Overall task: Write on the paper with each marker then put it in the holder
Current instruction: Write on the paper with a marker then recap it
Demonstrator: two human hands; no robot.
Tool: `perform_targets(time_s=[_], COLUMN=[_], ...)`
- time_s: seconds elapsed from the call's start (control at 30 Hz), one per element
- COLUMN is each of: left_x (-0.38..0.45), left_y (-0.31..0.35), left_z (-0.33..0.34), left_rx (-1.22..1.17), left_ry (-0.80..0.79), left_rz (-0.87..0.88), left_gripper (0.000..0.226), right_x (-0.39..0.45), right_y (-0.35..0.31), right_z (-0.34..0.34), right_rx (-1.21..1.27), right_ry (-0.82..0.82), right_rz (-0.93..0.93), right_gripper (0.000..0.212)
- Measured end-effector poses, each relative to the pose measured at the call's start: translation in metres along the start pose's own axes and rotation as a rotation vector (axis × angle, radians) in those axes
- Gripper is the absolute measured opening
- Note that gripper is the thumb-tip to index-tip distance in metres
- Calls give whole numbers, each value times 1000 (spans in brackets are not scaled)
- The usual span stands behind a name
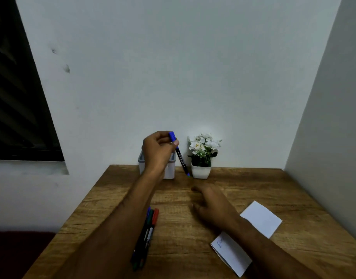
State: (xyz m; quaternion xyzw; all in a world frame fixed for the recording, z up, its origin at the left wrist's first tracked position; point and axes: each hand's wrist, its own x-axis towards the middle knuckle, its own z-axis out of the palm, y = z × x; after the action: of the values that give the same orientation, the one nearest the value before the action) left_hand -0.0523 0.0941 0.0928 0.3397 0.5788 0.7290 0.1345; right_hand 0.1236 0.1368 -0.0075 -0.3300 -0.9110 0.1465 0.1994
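Observation:
My left hand (158, 150) pinches a blue-capped marker (180, 156) by its cap end, raised in front of the grey holder (170, 168) at the back of the wooden desk. The marker hangs tilted, tip down and to the right, just right of the holder. My right hand (211, 202) rests on the desk with loosely bent fingers and holds nothing. The white folded paper (231, 254) lies under my right forearm, with a small blue mark on its near part. Three markers, blue, green and red (149, 228), lie together on the desk by my left forearm.
A small white pot of white flowers (202, 156) stands right of the holder against the wall. The wooden desk (283, 188) meets walls at the back and right. A dark window is at the far left.

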Motion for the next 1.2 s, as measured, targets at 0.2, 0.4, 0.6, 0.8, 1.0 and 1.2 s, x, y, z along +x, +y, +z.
perform_targets(time_s=[0.2, 0.4, 0.6, 0.8, 1.0, 1.2], left_x=[57, 93, 96, 90, 71, 37], left_y=[-1, -16, -57, -77, -68, -65], left_z=[10, 17, 24, 22, 10, -19], left_rx=[230, 316, 492, 510, 533, 694], left_ry=[10, 47, -38, -14, 23, -69], left_rz=[209, 230, 55, -19, 47, 61], left_gripper=[32, 30, 35, 29, 20, 20], right_x=[21, 31, 35, 34, 28, 14], right_y=[-4, -1, 1, 4, 0, -14], right_z=[10, 13, 17, 17, 13, 14], right_rx=[-37, -18, 1, -2, -3, -6], right_ry=[11, 14, 27, 24, 35, 33], right_rz=[-67, -93, -107, -102, -97, -106], right_gripper=[52, 52, 50, 49, 49, 45])
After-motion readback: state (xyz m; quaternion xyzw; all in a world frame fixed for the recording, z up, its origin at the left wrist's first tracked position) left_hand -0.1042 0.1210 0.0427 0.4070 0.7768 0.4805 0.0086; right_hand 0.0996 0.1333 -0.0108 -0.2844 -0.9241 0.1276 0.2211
